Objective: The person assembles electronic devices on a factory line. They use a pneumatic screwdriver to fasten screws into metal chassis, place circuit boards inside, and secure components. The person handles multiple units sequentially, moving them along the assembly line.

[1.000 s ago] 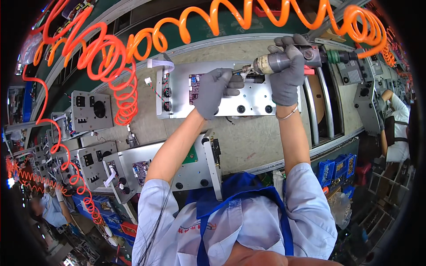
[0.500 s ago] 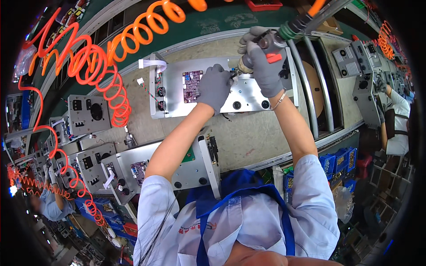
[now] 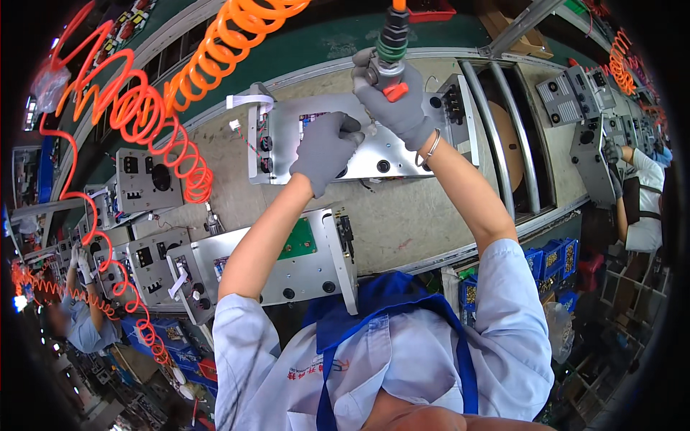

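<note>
My right hand, in a grey glove, grips an air screwdriver with a green collar and red lever. The tool hangs from an orange coiled hose, its tip mostly hidden by the hand above a metal chassis. My left hand, also gloved, is over the chassis left of the tool, fingers curled with thumb and fingertips together; what they hold, if anything, cannot be made out. Beneath it a small circuit board is mostly covered. A white ribbon cable sticks out from the chassis's left end.
A second chassis with a green board lies nearer my body. Two metal rails run along the right side. Coiled orange hoses hang at left. Blue bins stand at lower right. Other people work at both far sides.
My right hand has moved left with the air screwdriver, which now points more upright. My left hand has shifted left and slightly down, away from the tool, over the circuit board.
</note>
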Motion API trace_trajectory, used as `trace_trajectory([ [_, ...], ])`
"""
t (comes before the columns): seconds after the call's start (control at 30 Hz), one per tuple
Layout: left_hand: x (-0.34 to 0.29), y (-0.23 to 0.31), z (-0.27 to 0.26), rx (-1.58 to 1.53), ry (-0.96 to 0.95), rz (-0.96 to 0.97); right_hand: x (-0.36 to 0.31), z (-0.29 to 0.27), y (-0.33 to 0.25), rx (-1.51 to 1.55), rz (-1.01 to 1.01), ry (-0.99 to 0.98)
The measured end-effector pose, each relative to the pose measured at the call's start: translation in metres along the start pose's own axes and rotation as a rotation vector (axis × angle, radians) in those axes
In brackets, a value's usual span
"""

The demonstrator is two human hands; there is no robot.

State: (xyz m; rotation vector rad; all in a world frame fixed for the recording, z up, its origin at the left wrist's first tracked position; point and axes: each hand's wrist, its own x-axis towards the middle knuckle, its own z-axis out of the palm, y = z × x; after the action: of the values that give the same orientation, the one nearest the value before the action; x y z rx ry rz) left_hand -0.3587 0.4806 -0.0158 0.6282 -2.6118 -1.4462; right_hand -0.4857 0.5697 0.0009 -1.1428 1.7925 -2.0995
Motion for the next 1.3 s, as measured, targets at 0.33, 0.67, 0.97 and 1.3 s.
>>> trace_trajectory([
  [0.33,-0.038,0.007,-0.036,-0.491,-0.229,-0.221,-0.001,0.0,0.01,-0.019,-0.035,-0.025],
  [0.67,-0.084,0.016,-0.044,-0.615,-0.238,-0.3,0.002,0.002,0.022,0.077,-0.04,0.01],
  [0.97,-0.101,0.027,-0.039,-0.649,-0.246,-0.251,0.0,0.0,0.021,0.005,-0.035,0.044],
  [1.3,-0.093,0.041,-0.047,-1.075,-0.279,-0.299,0.005,0.003,-0.013,0.195,-0.111,-0.135],
])
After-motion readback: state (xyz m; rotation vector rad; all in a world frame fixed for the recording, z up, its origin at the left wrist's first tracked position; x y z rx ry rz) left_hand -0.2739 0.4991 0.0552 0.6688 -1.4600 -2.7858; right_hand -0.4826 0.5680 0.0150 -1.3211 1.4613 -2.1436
